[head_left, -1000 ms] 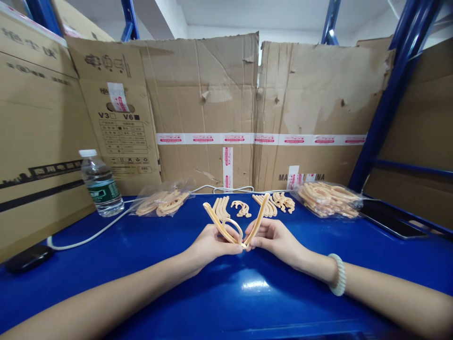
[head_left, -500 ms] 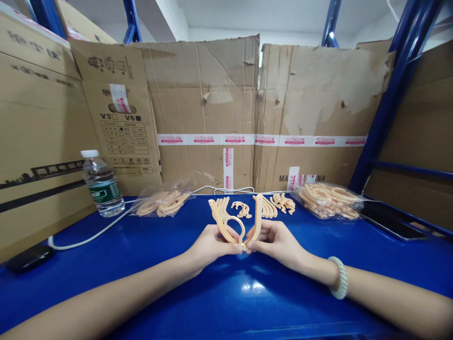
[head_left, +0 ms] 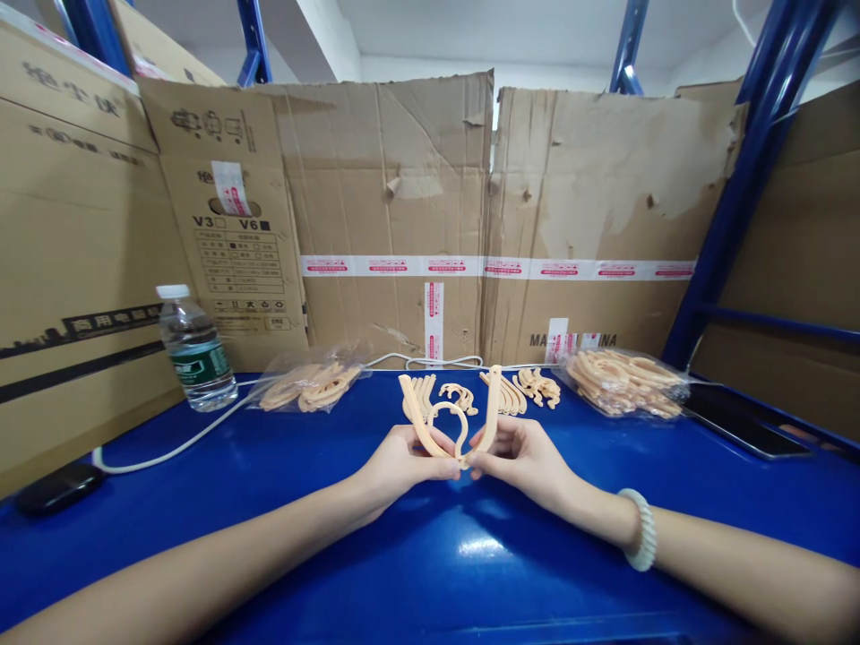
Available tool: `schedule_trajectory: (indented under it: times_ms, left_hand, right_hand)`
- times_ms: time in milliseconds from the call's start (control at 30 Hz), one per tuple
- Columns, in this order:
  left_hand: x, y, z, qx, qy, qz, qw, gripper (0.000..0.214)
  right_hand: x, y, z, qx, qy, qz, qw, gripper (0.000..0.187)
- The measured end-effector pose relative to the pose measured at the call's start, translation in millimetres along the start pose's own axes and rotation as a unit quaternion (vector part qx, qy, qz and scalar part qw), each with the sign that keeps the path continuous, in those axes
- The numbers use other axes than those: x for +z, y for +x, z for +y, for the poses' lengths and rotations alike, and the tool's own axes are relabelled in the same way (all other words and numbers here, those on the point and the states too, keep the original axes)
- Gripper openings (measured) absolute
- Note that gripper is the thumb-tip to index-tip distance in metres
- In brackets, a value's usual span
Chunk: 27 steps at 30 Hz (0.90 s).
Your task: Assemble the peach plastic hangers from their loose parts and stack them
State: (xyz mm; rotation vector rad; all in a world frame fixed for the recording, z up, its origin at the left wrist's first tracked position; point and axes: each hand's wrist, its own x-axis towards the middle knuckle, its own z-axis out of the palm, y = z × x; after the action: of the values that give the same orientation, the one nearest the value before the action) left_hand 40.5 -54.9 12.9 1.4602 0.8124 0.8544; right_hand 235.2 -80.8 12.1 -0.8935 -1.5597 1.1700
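Between my hands is a beige plastic folding clothes hanger (head_left: pixel 490 408), its two arms pointing up in a V and its curved hook (head_left: pixel 449 408) standing between them. My left hand (head_left: pixel 411 459) pinches the left arm and the base of the hook with thumb and fingers. My right hand (head_left: pixel 511 452) grips the lower end of the right arm. Fingertips of both hands nearly meet at the joint, which they partly hide. Behind it lie loose hanger arms (head_left: pixel 511 396), with more arms at left, and several loose hooks (head_left: pixel 539 385).
Clear bags of beige hanger parts lie at left (head_left: pixel 313 383) and right (head_left: pixel 624 381) on the blue table (head_left: pixel 430 573). A water bottle (head_left: pixel 194 354), a black device (head_left: pixel 59 488), a white cable (head_left: pixel 167 457) and a phone (head_left: pixel 745 425) surround them. Cardboard (head_left: pixel 390 206) walls the back.
The hanger has tilted slightly in my hands, and its hook now looks more upright and rounder between the arms. Both hands have stayed in nearly the same place.
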Motion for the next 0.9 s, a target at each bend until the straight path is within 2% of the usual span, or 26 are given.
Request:
schedule_trajectory:
  times_ms: [300, 500, 600, 667, 733, 800, 900]
  left_hand:
    - [-1.1, -4, 10, -0.056, -0.089, 0.010, 0.994, 0.032]
    - [-24.9, 8, 20, -0.045, -0.146, 0.074, 0.985, 0.021]
    - [-38.8, 16, 24, -0.041, -0.153, 0.084, 0.984, 0.011]
    - [-47.0, 20, 28, -0.038, -0.145, 0.095, 0.984, 0.010]
    - [-54.9, 22, 31, -0.035, -0.133, 0.106, 0.985, 0.013]
    - [-63.1, 24, 35, -0.032, -0.121, 0.107, 0.986, 0.014]
    - [-75.9, 25, 37, -0.030, -0.098, 0.095, 0.990, 0.019]
  right_hand:
    - [-7, 4, -3, 0.014, 0.017, 0.034, 0.999, 0.036]
    - [-38, 14, -16, -0.011, 0.002, 0.080, 0.997, 0.035]
    - [-57, 19, -20, -0.024, -0.028, 0.058, 0.998, 0.034]
    - [-70, 21, -22, -0.050, -0.087, 0.024, 0.995, 0.034]
    - [-81, 23, -25, -0.088, -0.199, -0.017, 0.976, 0.032]
    - [-92, 24, -29, -0.117, -0.318, -0.048, 0.940, 0.029]
    - [-105, 25, -36, -0.132, -0.415, -0.091, 0.896, 0.028]
